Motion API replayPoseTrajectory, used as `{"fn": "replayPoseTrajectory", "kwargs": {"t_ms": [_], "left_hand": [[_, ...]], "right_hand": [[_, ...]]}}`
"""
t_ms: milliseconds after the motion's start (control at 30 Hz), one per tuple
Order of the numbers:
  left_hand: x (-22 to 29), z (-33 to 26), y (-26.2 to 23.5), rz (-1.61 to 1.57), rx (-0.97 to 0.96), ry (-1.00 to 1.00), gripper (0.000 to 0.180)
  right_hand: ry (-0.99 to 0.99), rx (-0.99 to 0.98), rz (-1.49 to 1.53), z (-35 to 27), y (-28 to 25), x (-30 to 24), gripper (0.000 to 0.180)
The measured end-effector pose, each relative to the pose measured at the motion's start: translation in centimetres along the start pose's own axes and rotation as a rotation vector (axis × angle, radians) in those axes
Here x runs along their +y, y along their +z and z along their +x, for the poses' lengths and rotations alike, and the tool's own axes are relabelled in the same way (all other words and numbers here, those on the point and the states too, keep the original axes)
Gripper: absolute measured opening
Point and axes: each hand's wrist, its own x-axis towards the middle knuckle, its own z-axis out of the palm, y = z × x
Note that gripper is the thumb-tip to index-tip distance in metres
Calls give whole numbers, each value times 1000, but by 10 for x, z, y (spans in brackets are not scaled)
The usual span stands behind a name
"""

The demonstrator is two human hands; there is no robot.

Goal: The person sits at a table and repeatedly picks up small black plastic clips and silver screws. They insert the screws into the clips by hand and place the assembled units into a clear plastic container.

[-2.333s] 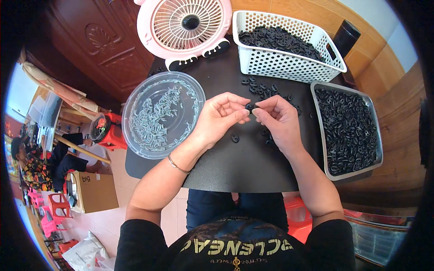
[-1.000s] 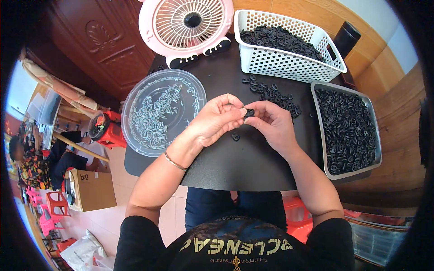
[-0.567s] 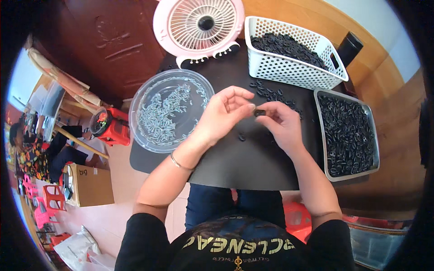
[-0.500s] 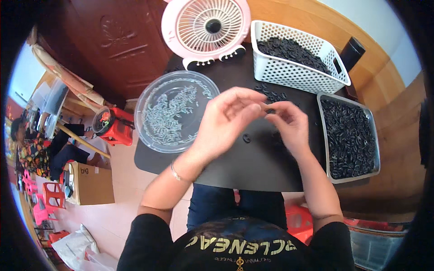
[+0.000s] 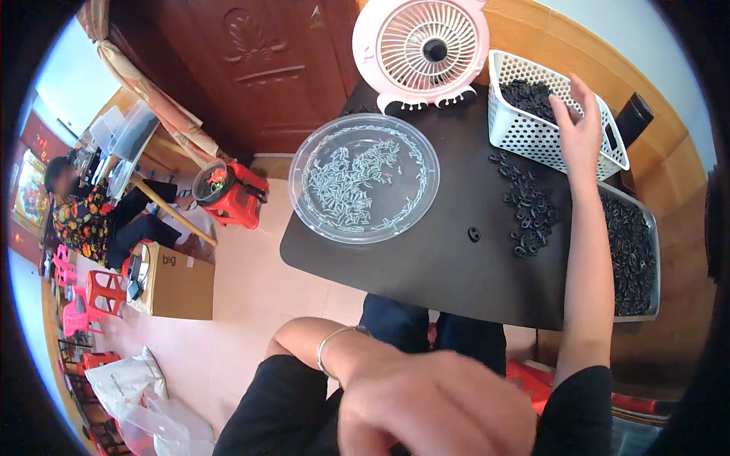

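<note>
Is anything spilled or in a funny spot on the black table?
Yes. A little pile of black rings lies loose on the table, outside the white basket and the tray. One ring sits alone, apart from the pile.

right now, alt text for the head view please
The person's right hand reaches into a white perforated plastic basket of small black parts at the far edge of a dark table. The left hand hangs blurred near the camera, beside a clear round dish.
</note>
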Motion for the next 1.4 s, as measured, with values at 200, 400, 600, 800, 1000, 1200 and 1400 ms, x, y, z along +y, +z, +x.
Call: {"fn": "replayPoseTrajectory", "kwargs": {"t_ms": [200, 400, 600, 800, 1000, 1200, 1400], "left_hand": [[51, 17, -102, 1668, -734, -830, 15], [91, 15, -207, 2233, -723, -793, 17], [92, 11, -220, 2158, -682, -914, 20], [91, 8, -209, 2101, -542, -986, 21], [87, 6, -211, 2114, -639, -907, 18], [65, 1, -217, 2160, -645, -876, 15], [55, -1, -226, 2240, -681, -874, 9]], "right_hand": [[27, -218, 194, -60, -28, -36, 22], [80, -316, 204, -94, -47, -33, 17], [163, -353, 217, -116, -52, -19, 15], [200, -379, 233, -122, -48, -17, 13], [203, -406, 234, -123, -48, -15, 12], [195, -411, 249, -125, -45, -15, 12], [172, -408, 217, -125, -47, -13, 12]]}}
